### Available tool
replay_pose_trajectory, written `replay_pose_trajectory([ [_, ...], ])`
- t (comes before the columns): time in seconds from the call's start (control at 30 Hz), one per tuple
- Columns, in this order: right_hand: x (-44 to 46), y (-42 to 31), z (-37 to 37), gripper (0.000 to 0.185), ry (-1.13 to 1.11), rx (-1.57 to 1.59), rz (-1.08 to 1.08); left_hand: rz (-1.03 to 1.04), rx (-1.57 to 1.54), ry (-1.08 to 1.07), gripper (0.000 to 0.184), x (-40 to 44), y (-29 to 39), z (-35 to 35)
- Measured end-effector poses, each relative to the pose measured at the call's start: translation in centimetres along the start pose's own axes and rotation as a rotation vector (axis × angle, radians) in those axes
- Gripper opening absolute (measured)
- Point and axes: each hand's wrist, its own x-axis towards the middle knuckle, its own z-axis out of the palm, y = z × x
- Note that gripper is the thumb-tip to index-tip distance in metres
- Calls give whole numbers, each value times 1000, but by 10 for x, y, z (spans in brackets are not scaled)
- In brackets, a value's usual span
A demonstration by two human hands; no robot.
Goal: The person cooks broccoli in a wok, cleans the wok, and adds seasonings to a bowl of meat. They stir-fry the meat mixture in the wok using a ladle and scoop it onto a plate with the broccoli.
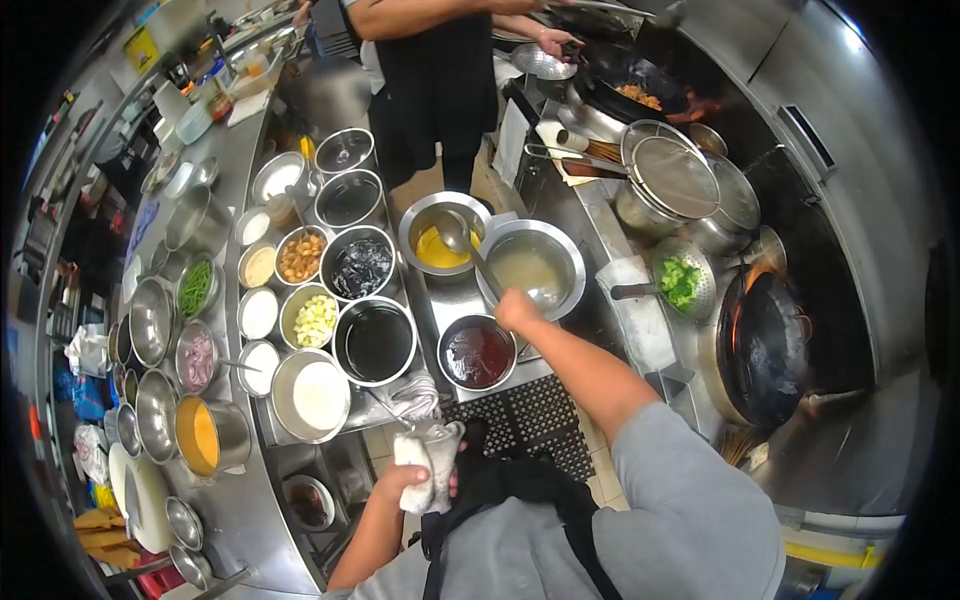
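My right hand (517, 311) is closed round the handle of a metal ladle (454, 231). The ladle's bowl is over a steel pot of yellow liquid (437, 249). Beside that pot is a steel bowl of cloudy liquid (530, 268), which the ladle handle crosses. Below my right hand stands a pot of dark red sauce (477, 353). My left hand (405, 483) grips a folded white cloth (427, 465) near my body, at the counter's front edge.
Pots of dark liquid (375, 341), white liquid (318, 395) and chopped pieces stand left. A strainer with broccoli (681, 283) and a wok (768, 345) are right. A co-worker in a black apron (432, 90) stands ahead, hands near another wok.
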Motion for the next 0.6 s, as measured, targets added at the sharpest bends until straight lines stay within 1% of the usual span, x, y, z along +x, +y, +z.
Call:
replay_pose_trajectory([
  [0.03,10,1,9,24,31,-122,-52,29,-33,29,78,-8,-3,-9],
  [0.07,5,-9,-3,17,-80,-73,-39,47,-31,67,76,-15,-6,-17],
  [0.1,-2,-18,-10,17,-85,-75,-50,67,-28,108,74,-21,-9,-24],
  [0.17,-20,-31,-27,7,-200,407,263,80,-18,146,72,-29,-10,-23],
  [0.2,-37,-35,-42,14,-229,531,277,78,-6,173,69,-31,-11,-21],
  [0.23,-48,-31,-54,14,-217,542,270,80,10,165,69,-30,-12,-17],
  [0.3,-67,-13,-82,11,-428,1228,384,61,53,164,68,-20,-13,-6],
  [0.33,-81,-5,-101,11,-410,1245,369,51,124,160,68,-15,-14,-1],
  [0.37,-99,5,-123,8,-545,1435,417,45,155,140,65,-8,-17,7],
  [0.4,-121,19,-145,6,-679,1623,462,45,150,87,58,-1,-20,12],
  [0.43,-147,35,-167,11,-787,1731,450,36,141,28,51,7,-24,19],
  [0.5,-202,76,-200,17,-911,1849,343,8,193,-22,50,25,-34,37],
  [0.57,-280,109,-237,23,-874,1925,245,-48,281,-36,46,40,-45,62],
  [0.6,-317,129,-255,26,-804,1961,277,-71,298,-41,45,45,-51,79],
])
